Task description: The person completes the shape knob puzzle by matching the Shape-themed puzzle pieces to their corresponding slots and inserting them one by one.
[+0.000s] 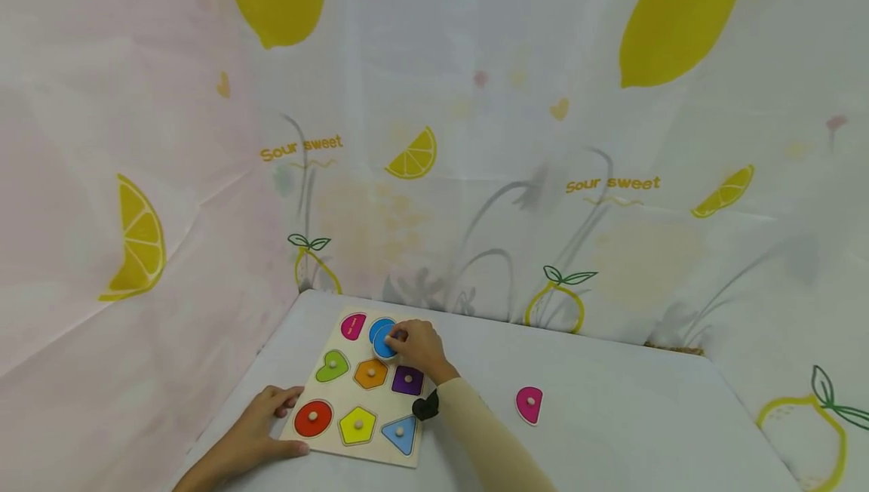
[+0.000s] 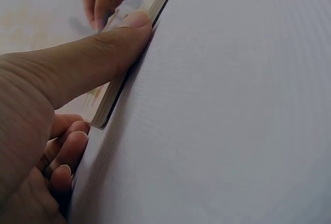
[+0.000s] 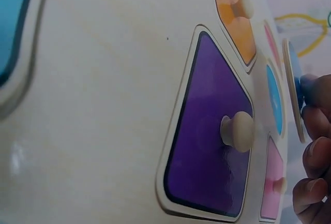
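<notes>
A wooden peg puzzle board (image 1: 390, 452) lies on the table. My left hand (image 1: 254, 432) holds its near left corner, thumb along the near edge and curled fingers against the left side. Above the board's far part, my right hand (image 1: 422, 347) pinches a round blue puzzle piece (image 1: 384, 342) by its knob. That piece is raised and overlaps the matching blue recess (image 1: 377, 324); in the right wrist view a gap shows between them. Beside it is a pink recess (image 1: 352, 326) with no knob. A pink half-round piece (image 1: 529, 405) lies on the table at right.
Seated in the board are a green heart (image 1: 331, 366), orange hexagon (image 1: 370, 374), purple trapezoid (image 3: 207, 131), red circle (image 1: 313, 419), yellow pentagon (image 1: 357, 425) and blue triangle (image 1: 400, 435). A pink knobbed piece (image 3: 272, 188) shows in the right wrist view. Lemon-printed cloth surrounds the white table (image 1: 611, 424).
</notes>
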The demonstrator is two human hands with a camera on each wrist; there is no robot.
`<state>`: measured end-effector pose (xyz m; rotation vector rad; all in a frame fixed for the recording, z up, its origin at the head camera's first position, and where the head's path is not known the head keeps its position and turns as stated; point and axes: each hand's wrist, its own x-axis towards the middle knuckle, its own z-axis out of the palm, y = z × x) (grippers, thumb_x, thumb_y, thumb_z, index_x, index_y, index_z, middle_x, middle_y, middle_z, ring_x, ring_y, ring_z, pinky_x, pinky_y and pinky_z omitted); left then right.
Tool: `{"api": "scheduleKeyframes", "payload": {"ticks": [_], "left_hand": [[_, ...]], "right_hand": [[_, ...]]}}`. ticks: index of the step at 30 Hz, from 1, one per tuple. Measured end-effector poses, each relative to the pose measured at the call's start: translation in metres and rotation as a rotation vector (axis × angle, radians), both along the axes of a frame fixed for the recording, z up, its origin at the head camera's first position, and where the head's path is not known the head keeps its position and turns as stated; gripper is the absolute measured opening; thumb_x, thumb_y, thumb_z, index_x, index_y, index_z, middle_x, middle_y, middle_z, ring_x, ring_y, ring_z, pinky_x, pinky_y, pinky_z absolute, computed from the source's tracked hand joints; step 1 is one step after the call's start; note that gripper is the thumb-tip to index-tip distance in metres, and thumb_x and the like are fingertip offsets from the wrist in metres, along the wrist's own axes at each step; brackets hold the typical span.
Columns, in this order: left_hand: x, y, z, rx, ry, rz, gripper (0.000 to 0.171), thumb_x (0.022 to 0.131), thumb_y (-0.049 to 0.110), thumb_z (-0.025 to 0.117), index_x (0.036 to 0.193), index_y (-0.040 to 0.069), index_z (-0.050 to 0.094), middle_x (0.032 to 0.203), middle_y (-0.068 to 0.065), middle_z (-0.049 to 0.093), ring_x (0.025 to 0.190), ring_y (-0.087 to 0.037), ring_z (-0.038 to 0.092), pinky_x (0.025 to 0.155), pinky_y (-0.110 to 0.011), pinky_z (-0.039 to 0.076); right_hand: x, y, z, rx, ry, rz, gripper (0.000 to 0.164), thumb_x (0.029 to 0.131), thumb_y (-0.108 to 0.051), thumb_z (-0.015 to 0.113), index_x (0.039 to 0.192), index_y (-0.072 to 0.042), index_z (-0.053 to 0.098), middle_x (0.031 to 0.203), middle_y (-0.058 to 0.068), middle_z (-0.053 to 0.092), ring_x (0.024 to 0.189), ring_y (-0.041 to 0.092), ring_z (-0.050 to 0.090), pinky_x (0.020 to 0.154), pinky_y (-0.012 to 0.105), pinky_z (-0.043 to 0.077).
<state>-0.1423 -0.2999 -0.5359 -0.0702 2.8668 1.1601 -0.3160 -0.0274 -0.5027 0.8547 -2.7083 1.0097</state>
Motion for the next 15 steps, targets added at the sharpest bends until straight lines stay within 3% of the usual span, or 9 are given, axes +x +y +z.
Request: {"api": "scheduleKeyframes", "payload": {"ticks": [5,12,15], "left_hand": [[-0.001,-0.002,0.001,-0.012,-0.002,0.015,0.105,0.058,0.044,0.099,0.144,0.001,0.056,0.11,-0.002,0.051,0.101,-0.019,0.047,0.086,-0.031,0.049],[0.003,-0.006,-0.003,0.038,0.086,-0.053,0.1,0.063,0.043,0.098,0.144,0.002,0.056,0.111,-0.001,0.05,0.101,-0.015,0.044,0.088,-0.027,0.044],[0.004,-0.004,-0.005,0.05,0.075,-0.043,0.1,0.062,0.042,0.098,0.144,0.002,0.056,0.111,-0.001,0.049,0.102,-0.017,0.044,0.088,-0.027,0.044]], "right_hand": [[-0.004,-0.005,0.002,0.005,-0.002,-0.012,0.011,0.095,-0.025,0.076,0.094,-0.015,0.08,0.071,-0.009,0.062,0.063,0.004,0.051,0.057,0.023,0.045],[-0.011,-0.012,0.0,0.007,-0.026,-0.028,0.011,0.094,-0.026,0.076,0.094,-0.015,0.081,0.072,-0.01,0.062,0.065,0.004,0.052,0.059,0.023,0.046],[-0.011,-0.012,-0.003,0.007,-0.011,-0.007,0.012,0.095,-0.024,0.076,0.093,-0.013,0.081,0.069,-0.01,0.059,0.062,0.004,0.049,0.056,0.022,0.044]]}}
